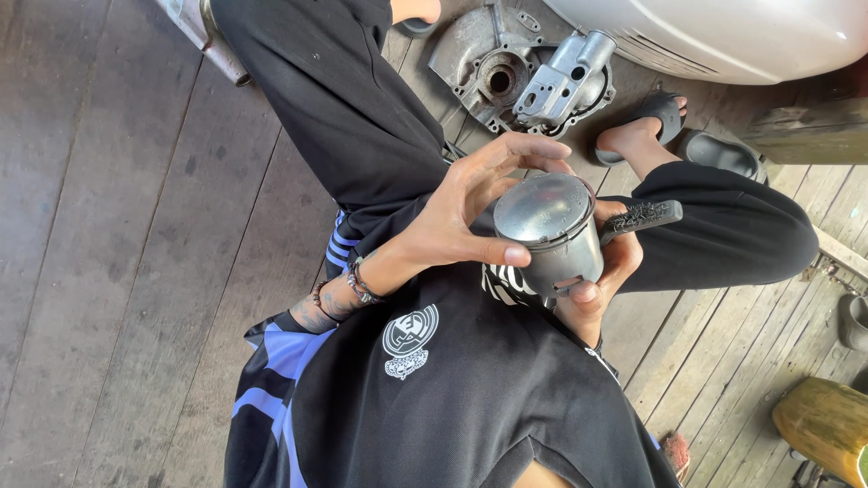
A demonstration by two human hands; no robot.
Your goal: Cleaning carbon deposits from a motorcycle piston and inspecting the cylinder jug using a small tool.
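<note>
I hold a grey metal piston over my lap, its round domed crown facing up. My left hand, with bracelets at the wrist, curls around the crown's left edge; the thumb presses the rim and the fingers arch over the top. My right hand grips the piston's skirt from below and the right. A dark textured tool handle sticks out to the right above that hand's fingers; its working end is hidden behind the piston.
I sit on a wooden plank floor in black clothes. Grey metal engine casings lie beyond my knees. A sandalled foot, a white curved body panel and a yellow-green object are at the right.
</note>
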